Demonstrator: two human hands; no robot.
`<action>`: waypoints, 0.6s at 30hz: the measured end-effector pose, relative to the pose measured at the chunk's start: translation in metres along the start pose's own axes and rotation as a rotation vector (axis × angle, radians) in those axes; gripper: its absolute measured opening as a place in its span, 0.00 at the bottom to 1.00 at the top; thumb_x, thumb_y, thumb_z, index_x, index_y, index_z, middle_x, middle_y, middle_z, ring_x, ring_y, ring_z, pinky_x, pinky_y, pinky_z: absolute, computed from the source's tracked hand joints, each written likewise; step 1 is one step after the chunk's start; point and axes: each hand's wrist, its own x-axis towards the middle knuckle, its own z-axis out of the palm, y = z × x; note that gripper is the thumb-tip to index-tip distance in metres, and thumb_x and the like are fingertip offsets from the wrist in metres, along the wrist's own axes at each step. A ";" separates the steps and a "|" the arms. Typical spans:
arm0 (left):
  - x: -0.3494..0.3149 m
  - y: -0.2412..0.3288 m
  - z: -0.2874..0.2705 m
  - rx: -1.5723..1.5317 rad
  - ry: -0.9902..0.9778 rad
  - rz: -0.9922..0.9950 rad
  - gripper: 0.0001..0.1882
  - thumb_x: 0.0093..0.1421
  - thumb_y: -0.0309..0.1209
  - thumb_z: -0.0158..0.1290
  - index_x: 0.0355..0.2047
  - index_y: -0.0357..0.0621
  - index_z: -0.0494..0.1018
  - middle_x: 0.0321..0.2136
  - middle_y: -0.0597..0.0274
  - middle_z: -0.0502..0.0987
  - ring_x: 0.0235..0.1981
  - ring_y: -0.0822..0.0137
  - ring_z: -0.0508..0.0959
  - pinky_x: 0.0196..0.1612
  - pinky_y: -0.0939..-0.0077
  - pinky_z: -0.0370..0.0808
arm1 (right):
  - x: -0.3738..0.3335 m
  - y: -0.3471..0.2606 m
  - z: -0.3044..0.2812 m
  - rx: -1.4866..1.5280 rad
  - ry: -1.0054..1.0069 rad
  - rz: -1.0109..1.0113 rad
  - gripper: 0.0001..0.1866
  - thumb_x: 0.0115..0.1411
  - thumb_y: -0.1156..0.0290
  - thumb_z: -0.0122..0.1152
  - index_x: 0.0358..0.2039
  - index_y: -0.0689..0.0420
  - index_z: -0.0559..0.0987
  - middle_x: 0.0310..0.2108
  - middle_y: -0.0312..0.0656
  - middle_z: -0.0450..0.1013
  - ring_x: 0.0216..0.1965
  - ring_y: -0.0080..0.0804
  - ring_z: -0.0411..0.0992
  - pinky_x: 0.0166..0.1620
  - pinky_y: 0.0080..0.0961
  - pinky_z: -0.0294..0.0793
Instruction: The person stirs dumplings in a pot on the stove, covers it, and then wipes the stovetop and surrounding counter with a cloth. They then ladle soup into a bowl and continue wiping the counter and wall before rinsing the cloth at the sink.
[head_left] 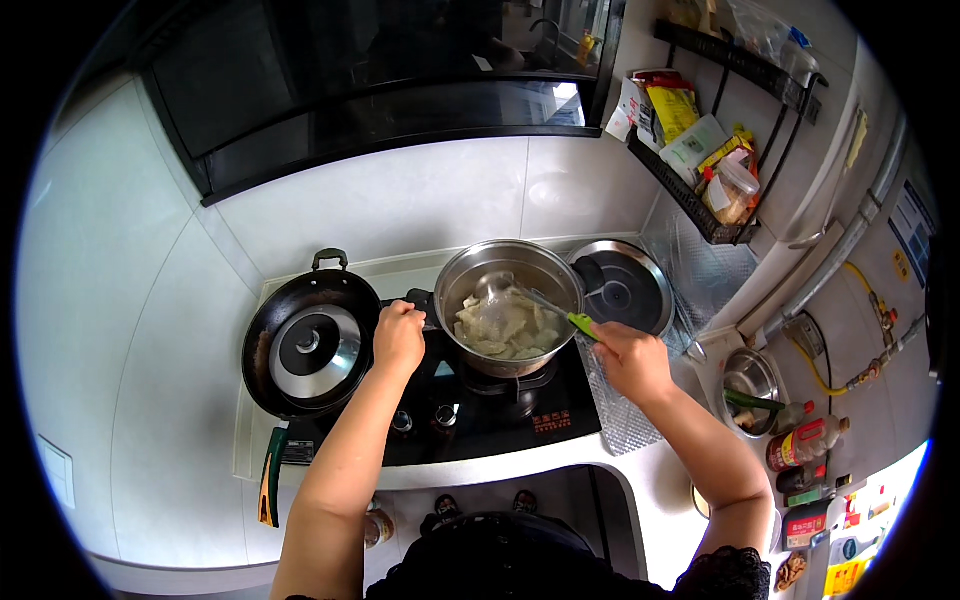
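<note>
Left hand (pixel 399 338): curled round the black side handle (pixel 424 306) of the pot (pixel 510 368), its fingers covering part of that handle
Right hand (pixel 637 362): grasping the ladle (pixel 545 302) by its green grip (pixel 582 326), whose rear end is lost inside the palm
Ladle's place: inside the pot, its head among the food; whether that head is slotted or solid is hard to tell
Ladle's line: long axis slanting, head toward the far left, grip toward the near right
Pot: round, shiny steel, holding cloudy liquid and pale, soft, folded pieces (pixel 510 334), some blurred under the surface
Hob (pixel 480 430): smooth black glass, its burner mostly hidden beneath the pot
Wok (pixel 275 310): dark, worn metal, with a domed steel lid (pixel 315 352) inside; its long handle (pixel 271 480) points toward the person
Window (pixel 400 80): dark-framed, cut off at the top
</note>
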 end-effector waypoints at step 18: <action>0.010 0.005 -0.012 0.016 -0.148 -0.082 0.07 0.51 0.26 0.57 0.31 0.43 0.79 0.38 0.58 0.77 0.44 0.54 0.72 0.47 0.63 0.72 | -0.073 -0.009 -0.022 0.111 0.283 0.135 0.22 0.50 0.77 0.64 0.48 0.58 0.76 0.39 0.50 0.76 0.38 0.45 0.77 0.38 0.31 0.76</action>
